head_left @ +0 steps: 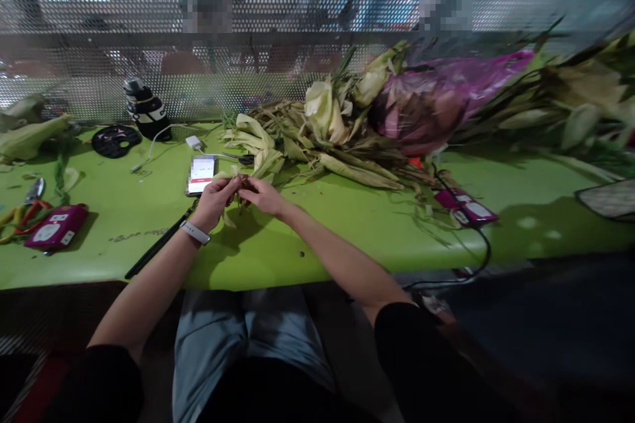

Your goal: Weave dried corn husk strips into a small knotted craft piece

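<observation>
Over the green table [278,258], my left hand [214,199] and my right hand [264,196] meet with fingertips pinched close together. Between them is a small pale piece of corn husk [228,219], with ends sticking out above and below the fingers. The fingers cover most of it, so its full shape is hidden. Just behind my left hand lies a phone [201,174] with its screen lit. A heap of dried, yellowish-green corn husks [292,139] spreads beyond my right hand. My left wrist wears a light band [195,232].
A pink plastic bag [421,102] rests in the husks. Purple boxes sit at left [57,228] and right [466,205], the right one with a black cable. Scissors [24,215], a dark bottle [146,109], a black disc [116,140] and a white charger [194,143] lie left. A perforated screen [278,66] stands behind.
</observation>
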`<action>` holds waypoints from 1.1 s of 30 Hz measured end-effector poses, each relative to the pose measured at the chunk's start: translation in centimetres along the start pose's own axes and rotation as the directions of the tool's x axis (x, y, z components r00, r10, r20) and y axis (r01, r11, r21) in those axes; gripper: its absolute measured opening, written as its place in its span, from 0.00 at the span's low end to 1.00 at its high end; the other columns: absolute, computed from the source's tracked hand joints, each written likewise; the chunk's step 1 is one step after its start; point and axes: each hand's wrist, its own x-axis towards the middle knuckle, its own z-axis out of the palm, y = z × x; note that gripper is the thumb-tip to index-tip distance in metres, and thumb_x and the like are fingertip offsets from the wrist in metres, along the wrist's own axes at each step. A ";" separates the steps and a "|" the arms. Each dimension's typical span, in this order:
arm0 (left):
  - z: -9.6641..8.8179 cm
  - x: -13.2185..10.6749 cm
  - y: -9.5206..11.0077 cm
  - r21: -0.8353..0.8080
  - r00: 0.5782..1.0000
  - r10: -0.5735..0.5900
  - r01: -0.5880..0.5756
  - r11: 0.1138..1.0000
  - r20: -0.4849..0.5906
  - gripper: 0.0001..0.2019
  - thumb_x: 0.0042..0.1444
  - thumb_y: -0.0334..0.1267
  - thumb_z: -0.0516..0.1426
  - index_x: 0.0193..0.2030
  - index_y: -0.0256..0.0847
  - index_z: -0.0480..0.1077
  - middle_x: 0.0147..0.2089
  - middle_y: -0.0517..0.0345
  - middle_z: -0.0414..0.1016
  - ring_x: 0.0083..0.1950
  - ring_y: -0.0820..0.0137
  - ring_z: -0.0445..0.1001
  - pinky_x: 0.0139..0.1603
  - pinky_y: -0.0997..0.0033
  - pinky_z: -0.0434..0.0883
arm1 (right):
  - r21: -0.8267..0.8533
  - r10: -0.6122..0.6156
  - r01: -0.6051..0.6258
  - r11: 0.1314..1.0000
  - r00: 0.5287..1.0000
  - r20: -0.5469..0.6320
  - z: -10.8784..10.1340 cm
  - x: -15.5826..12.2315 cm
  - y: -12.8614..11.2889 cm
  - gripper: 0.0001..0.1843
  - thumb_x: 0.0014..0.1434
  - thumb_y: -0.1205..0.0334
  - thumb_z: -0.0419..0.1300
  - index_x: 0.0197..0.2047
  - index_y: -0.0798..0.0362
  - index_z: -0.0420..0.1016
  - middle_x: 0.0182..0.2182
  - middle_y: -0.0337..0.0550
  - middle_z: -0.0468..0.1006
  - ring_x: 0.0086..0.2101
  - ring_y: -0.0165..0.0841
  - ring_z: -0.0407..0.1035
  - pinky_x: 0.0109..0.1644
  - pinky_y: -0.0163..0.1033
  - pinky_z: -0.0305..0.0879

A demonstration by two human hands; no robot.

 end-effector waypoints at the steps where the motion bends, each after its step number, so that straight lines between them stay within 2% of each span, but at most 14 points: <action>1: 0.0 0.0 0.0 0.006 1.000 0.005 -0.005 1.000 0.000 0.15 0.50 0.49 0.66 0.29 0.38 0.75 0.19 0.65 0.60 0.20 0.80 0.53 0.20 0.75 0.49 | 0.013 -0.016 0.016 1.000 1.000 0.017 0.1 0.0 0.1 0.14 0.55 0.55 0.61 0.42 0.55 0.72 0.34 0.41 0.73 0.33 0.30 0.66 0.38 0.36 0.66; 4: -0.1 0.0 -0.1 0.023 1.000 0.031 -0.031 0.999 0.002 0.15 0.50 0.50 0.66 0.29 0.38 0.76 0.18 0.65 0.59 0.20 0.80 0.53 0.20 0.75 0.49 | -0.017 -0.044 0.045 0.999 0.997 0.056 0.1 0.2 0.2 0.12 0.56 0.55 0.60 0.39 0.56 0.71 0.31 0.39 0.70 0.30 0.28 0.63 0.36 0.36 0.65; 7: 0.0 0.0 -0.2 0.039 0.999 0.049 -0.048 0.998 -0.005 0.17 0.50 0.50 0.66 0.25 0.38 0.73 0.18 0.65 0.58 0.20 0.80 0.52 0.21 0.75 0.49 | -0.105 -0.051 0.060 0.993 0.995 0.084 -0.1 0.2 0.3 0.11 0.58 0.56 0.57 0.38 0.56 0.70 0.31 0.39 0.69 0.30 0.28 0.62 0.37 0.36 0.63; 14: 0.1 0.1 -0.8 0.054 0.996 0.080 -0.078 0.995 -0.026 0.22 0.48 0.53 0.67 0.21 0.37 0.68 0.17 0.66 0.58 0.19 0.81 0.52 0.20 0.75 0.49 | -0.304 -0.016 0.069 0.950 0.985 0.171 -0.8 0.0 -0.4 0.09 0.60 0.59 0.54 0.34 0.56 0.67 0.28 0.38 0.66 0.30 0.28 0.60 0.36 0.36 0.58; 18: 0.2 0.1 -0.9 0.061 0.997 0.073 -0.071 0.996 -0.031 0.22 0.47 0.52 0.67 0.19 0.37 0.66 0.17 0.66 0.59 0.19 0.81 0.52 0.20 0.76 0.48 | -0.458 -0.004 0.106 0.883 0.976 0.217 -1.3 0.0 -1.1 0.09 0.60 0.61 0.55 0.30 0.56 0.65 0.28 0.38 0.67 0.30 0.28 0.60 0.36 0.35 0.56; 22: 0.3 0.0 -1.1 0.024 0.998 0.017 -0.015 1.000 -0.056 0.21 0.46 0.51 0.68 0.21 0.36 0.68 0.17 0.66 0.60 0.19 0.82 0.53 0.20 0.76 0.49 | -0.594 0.036 0.139 0.793 0.961 0.273 -1.5 0.0 -1.5 0.08 0.61 0.62 0.55 0.32 0.57 0.69 0.30 0.41 0.71 0.31 0.30 0.62 0.37 0.35 0.56; 24: 0.3 0.1 -1.1 -0.001 0.999 -0.026 0.026 1.000 -0.033 0.20 0.45 0.51 0.68 0.23 0.36 0.69 0.17 0.66 0.61 0.18 0.82 0.54 0.19 0.77 0.49 | -0.670 0.051 0.135 0.730 0.967 0.250 -1.4 0.0 -1.5 0.08 0.61 0.63 0.55 0.34 0.57 0.72 0.32 0.45 0.75 0.32 0.31 0.64 0.37 0.36 0.57; 27: 0.1 0.1 -0.8 -0.043 0.997 -0.075 0.076 0.996 0.028 0.18 0.46 0.49 0.68 0.27 0.36 0.70 0.19 0.66 0.65 0.19 0.82 0.57 0.19 0.79 0.52 | -0.758 0.104 0.048 0.651 0.983 0.152 -1.4 -0.2 -1.4 0.06 0.58 0.65 0.57 0.34 0.55 0.75 0.34 0.47 0.78 0.32 0.33 0.65 0.35 0.36 0.56; 29: -0.1 0.2 -0.5 -0.069 0.994 -0.102 0.104 0.992 0.043 0.18 0.47 0.49 0.68 0.29 0.36 0.71 0.22 0.65 0.68 0.20 0.82 0.62 0.19 0.80 0.54 | -0.726 0.148 -0.026 0.687 0.983 0.106 -1.8 -0.4 -1.6 0.05 0.56 0.62 0.60 0.32 0.54 0.75 0.31 0.45 0.78 0.30 0.32 0.65 0.33 0.36 0.56; 31: -0.2 0.2 -0.2 -0.094 0.988 -0.148 0.151 0.984 0.038 0.18 0.47 0.49 0.68 0.31 0.37 0.71 0.24 0.62 0.71 0.22 0.80 0.67 0.20 0.81 0.56 | -0.634 0.146 -0.080 0.769 0.988 0.051 -2.3 -0.7 -2.1 0.11 0.56 0.55 0.60 0.28 0.54 0.74 0.25 0.42 0.74 0.25 0.30 0.63 0.31 0.36 0.55; 33: -0.2 0.1 0.1 -0.112 0.979 -0.198 0.202 0.973 0.041 0.18 0.48 0.50 0.67 0.33 0.37 0.73 0.27 0.60 0.75 0.23 0.78 0.70 0.20 0.81 0.58 | -0.555 0.060 -0.111 0.824 0.992 -0.109 -2.9 -0.9 -2.7 0.18 0.60 0.50 0.56 0.25 0.54 0.71 0.20 0.39 0.69 0.22 0.29 0.59 0.30 0.37 0.55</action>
